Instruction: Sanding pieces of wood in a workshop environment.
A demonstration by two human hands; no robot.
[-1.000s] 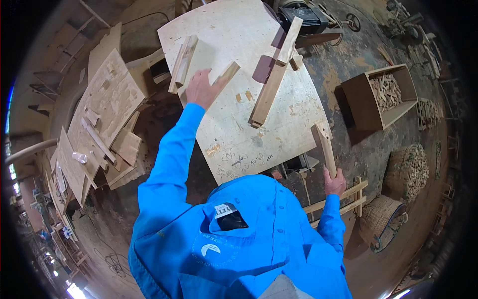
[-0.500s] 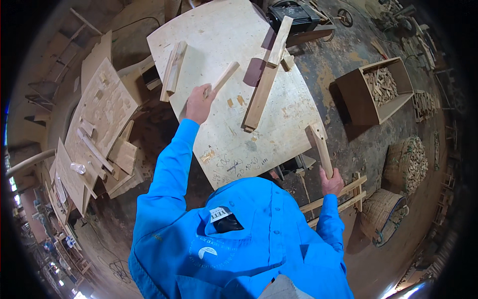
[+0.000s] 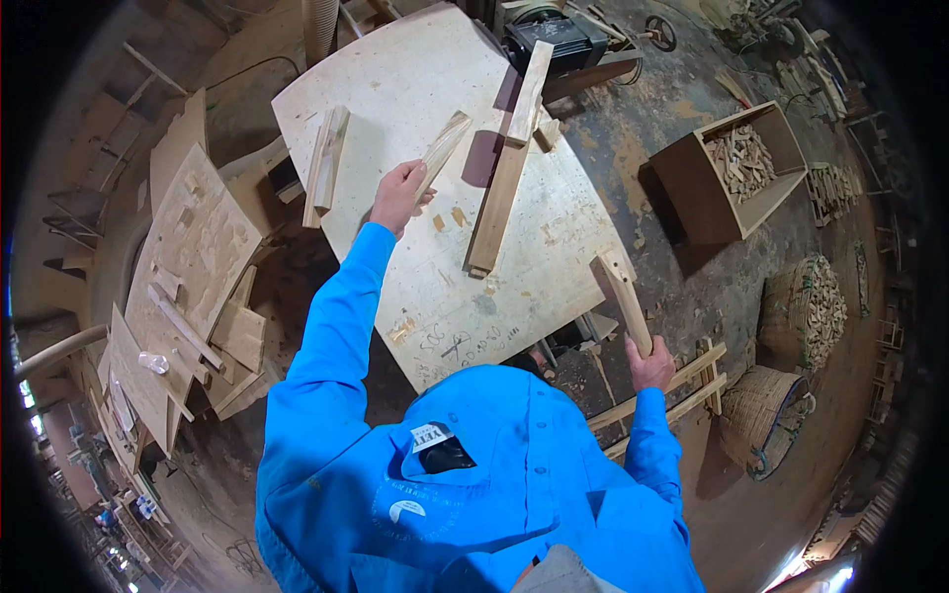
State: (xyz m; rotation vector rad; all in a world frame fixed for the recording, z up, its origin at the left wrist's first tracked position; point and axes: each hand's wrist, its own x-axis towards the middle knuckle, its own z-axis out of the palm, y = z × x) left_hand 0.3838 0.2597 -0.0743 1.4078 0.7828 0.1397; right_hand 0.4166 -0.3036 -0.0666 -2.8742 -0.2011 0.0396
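Observation:
My left hand is closed round the lower end of a short wooden strip, held over the pale plywood tabletop. My right hand grips a shaped wooden piece by its near end, off the table's right edge. Small dark holes show at that piece's far end, which is by the table corner. Between the hands, a long wooden bar lies on the tabletop, with a paler bar over its far end and a small block beside it. Two wooden strips lie side by side at the left edge.
Right of the table stands an open box of wood offcuts. Woven baskets and a wooden frame are on the floor nearer me. Boards are stacked at left. A dark motor sits beyond the table's far right corner.
My left hand has turned the wooden strip, so a broader grained face shows and the fingers wrap round it differently. My right hand still grips its piece. The whole view has shifted slightly.

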